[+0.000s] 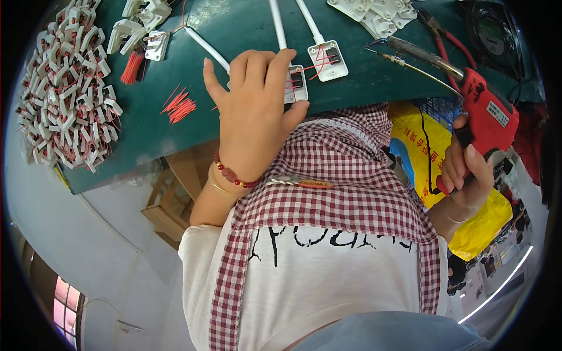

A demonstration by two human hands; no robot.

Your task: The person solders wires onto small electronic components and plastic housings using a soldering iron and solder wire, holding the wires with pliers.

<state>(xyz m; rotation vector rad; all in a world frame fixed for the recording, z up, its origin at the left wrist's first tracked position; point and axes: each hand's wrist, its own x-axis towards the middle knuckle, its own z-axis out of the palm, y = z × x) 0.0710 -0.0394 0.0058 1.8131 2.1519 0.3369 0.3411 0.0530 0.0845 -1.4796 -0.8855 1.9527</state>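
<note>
My left hand [254, 111] reaches over the green work surface, its thumb and index finger at opposite edges of a small white plastic housing [301, 92]. That housing has a black part and red wires inside, and the hand hides its left side. To its right lies a similar open housing [335, 71] with a white tube, a black part and red wires. A red soldering gun [494, 111] is gripped in my right hand [462, 172]. Its metal tip and thin feed tube point left, above and to the right of the housings.
A large heap of white parts with red wires [67, 93] covers the left side. Loose red wires [178, 107] lie nearer my left hand. White plastic pieces [383, 16], red-handled pliers [442, 44] and a yellow bag [483, 228] are on the right. Below the table's edge stands a wooden stool [164, 205].
</note>
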